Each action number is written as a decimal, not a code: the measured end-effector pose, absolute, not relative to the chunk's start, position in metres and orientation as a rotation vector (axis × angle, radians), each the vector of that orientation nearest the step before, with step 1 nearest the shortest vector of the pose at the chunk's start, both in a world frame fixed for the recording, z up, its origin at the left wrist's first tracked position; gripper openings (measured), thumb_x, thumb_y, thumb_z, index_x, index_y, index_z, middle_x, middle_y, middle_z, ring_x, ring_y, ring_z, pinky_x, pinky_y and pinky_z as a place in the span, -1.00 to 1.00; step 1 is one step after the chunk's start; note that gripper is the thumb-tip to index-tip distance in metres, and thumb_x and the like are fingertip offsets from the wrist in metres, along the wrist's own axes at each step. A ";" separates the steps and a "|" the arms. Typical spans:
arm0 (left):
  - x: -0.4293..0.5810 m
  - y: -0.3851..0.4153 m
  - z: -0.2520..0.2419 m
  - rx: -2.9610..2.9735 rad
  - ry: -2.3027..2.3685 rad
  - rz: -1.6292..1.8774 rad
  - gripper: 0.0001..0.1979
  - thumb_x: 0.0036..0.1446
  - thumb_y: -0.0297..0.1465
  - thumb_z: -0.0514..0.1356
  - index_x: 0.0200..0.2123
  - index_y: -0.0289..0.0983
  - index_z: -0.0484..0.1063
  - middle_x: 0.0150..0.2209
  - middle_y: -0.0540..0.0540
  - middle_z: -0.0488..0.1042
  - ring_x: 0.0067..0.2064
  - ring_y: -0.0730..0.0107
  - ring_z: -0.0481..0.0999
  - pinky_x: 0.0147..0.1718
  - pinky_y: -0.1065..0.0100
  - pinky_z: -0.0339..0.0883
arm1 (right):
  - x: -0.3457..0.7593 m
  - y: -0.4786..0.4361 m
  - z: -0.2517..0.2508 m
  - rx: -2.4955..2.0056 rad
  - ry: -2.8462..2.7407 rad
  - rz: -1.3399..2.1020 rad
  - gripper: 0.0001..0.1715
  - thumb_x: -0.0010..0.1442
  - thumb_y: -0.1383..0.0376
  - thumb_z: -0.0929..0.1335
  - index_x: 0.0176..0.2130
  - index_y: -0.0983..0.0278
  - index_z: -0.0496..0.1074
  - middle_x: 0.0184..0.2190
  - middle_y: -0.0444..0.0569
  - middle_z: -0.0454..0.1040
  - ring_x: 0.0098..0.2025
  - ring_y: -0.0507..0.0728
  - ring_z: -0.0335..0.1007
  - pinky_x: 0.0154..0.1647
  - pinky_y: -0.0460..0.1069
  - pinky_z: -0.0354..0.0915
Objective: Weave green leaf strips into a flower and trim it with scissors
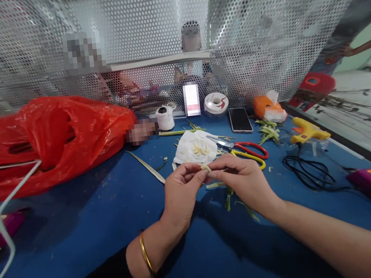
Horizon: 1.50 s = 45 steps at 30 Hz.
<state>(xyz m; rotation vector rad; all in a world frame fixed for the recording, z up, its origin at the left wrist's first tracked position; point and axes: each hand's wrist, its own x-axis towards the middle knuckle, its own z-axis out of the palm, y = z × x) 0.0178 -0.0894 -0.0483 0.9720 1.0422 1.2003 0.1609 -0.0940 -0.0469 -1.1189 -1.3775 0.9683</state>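
Between the fingertips of both hands is a small pale piece (205, 168), partly covered by the fingers. My left hand (184, 194), with a gold bangle on its wrist, pinches it from the left. From the right, my right hand (243, 179) pinches the same piece. Just beyond the fingertips lies a white tissue (189, 149) with several pale slivers on it. Scissors (249, 147) with red and yellow handles lie right of the tissue. Green plant scraps (228, 198) are on the blue table (108, 226) below my right hand.
A red plastic bag (72, 137) covers the left side. At the back stand a thread spool (165, 118), a lit phone (191, 99) and a ribbon roll (216, 104). A dark phone (240, 120), tissue pack (270, 109) and yellow glue gun (309, 131) lie right. A person (194, 67) is behind the mesh.
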 end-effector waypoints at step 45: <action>0.030 -0.077 -0.055 1.173 1.051 0.905 -0.80 -0.16 -0.52 0.32 -0.35 -0.29 0.53 -0.34 -0.06 0.59 -0.26 0.34 0.54 -0.21 0.39 0.36 | 0.189 -0.079 -0.049 -1.122 -0.993 1.470 -0.75 -0.15 0.23 0.53 -0.41 0.28 0.54 -0.43 -0.09 0.50 -0.38 0.05 0.37 -0.32 -0.03 0.28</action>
